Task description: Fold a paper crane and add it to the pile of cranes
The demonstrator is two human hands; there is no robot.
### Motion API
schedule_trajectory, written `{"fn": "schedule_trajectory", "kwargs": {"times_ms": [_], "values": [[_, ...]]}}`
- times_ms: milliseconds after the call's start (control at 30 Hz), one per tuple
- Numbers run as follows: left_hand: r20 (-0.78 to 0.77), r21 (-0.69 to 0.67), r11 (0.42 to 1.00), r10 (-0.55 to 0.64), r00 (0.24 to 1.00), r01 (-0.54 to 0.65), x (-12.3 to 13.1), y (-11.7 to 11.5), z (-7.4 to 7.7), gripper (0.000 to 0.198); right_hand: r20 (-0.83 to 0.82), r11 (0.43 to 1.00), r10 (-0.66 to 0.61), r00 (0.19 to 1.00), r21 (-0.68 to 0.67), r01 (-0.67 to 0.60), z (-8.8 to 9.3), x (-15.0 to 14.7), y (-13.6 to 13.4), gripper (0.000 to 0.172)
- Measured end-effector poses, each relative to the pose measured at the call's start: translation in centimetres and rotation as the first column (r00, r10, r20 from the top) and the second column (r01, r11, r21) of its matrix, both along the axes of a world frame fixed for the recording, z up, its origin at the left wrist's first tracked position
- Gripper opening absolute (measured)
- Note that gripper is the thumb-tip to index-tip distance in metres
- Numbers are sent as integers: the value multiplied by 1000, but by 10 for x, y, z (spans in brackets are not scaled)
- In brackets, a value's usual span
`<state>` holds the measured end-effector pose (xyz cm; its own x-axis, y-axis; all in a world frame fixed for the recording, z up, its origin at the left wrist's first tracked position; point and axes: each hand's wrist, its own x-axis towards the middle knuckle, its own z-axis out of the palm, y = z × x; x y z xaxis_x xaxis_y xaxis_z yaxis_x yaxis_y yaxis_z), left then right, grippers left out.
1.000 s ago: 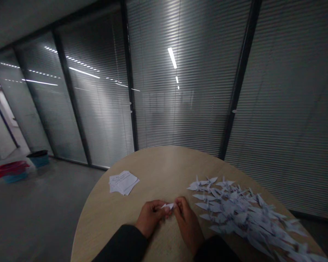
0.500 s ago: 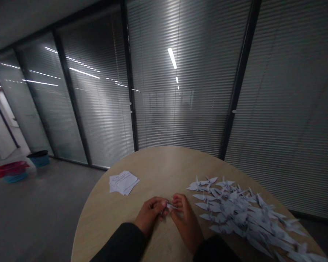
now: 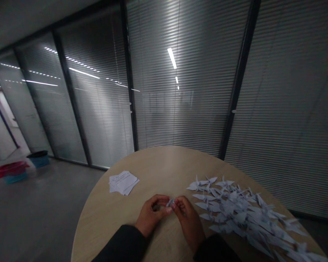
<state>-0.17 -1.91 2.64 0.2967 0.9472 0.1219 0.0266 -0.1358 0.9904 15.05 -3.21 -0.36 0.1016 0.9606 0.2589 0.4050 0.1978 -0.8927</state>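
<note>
A small piece of folded paper (image 3: 170,202) is pinched between my two hands, just above the table's near middle. My left hand (image 3: 152,213) grips its left side between thumb and fingers. My right hand (image 3: 188,218) has thumb and fingertips closed on its right side. The fingers cover much of the paper, so its full shape is hidden. To the right lies a heap of white folded paper cranes (image 3: 240,211), close beside my right hand but apart from it.
A stack of square paper sheets (image 3: 124,182), the top one printed, lies at the left of the round wooden table (image 3: 164,156). Glass partitions with blinds (image 3: 180,120) stand behind it. On the floor at left are a red-lined bin (image 3: 12,171) and a black-lined bin (image 3: 38,159).
My right fingers have closed in on the folded paper, and my left thumb has stretched out along it. The paper is turned differently. The sheets and cranes have stayed put.
</note>
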Motion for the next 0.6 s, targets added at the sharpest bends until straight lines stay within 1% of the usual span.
{"fn": "schedule_trajectory", "kwargs": {"times_ms": [100,167,367,500,600], "values": [[-21,9,999,38,999,-37,0,1,-1,50,-4,1000,10,1000,0,-10,-2,0,1,35],[-20,-9,999,47,999,-47,0,2,-3,51,-1,1000,9,1000,-7,-9,-2,0,1,36],[98,-116,993,46,994,-35,2,5,-6,60,-42,1000,3,999,-27,-5,0,1,1,36],[134,-161,987,46,990,-24,2,6,-4,59,-89,1000,19,996,-2,-20,1,1,0,33],[134,-158,986,71,988,-49,1,6,-3,57,-121,999,44,992,9,-44,-1,1,0,32]]}}
